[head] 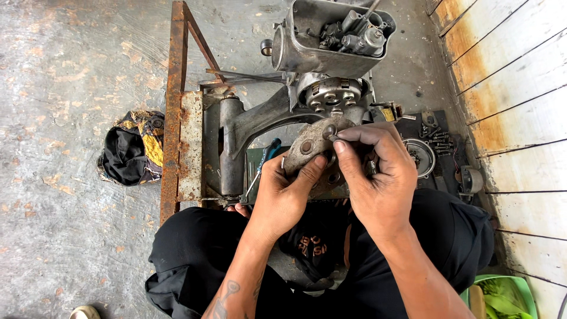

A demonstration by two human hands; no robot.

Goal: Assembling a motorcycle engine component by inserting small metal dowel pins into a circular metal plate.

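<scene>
- While the left hand [283, 192] grips a round metal plate [313, 145] at frame centre, thumb pressed on its face;
- right hand [378, 177] fingertips pinch a small bolt [331, 133] against the plate;
- engine casing [331, 41] sits above.

A: What's lying w/ the rusty frame [173, 112]?
B: Black-yellow cloth bundle [133, 147] on concrete floor [59, 71], left. Green basin [502, 295] bottom right, by the plank wall [520, 88].
A: And up top?
B: Grey engine casing [331, 35].

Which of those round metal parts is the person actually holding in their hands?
The flat grey metal disc, pinched between the left hand and right hand. The round hub stays on the engine, and another round part lies on the tray.
</scene>
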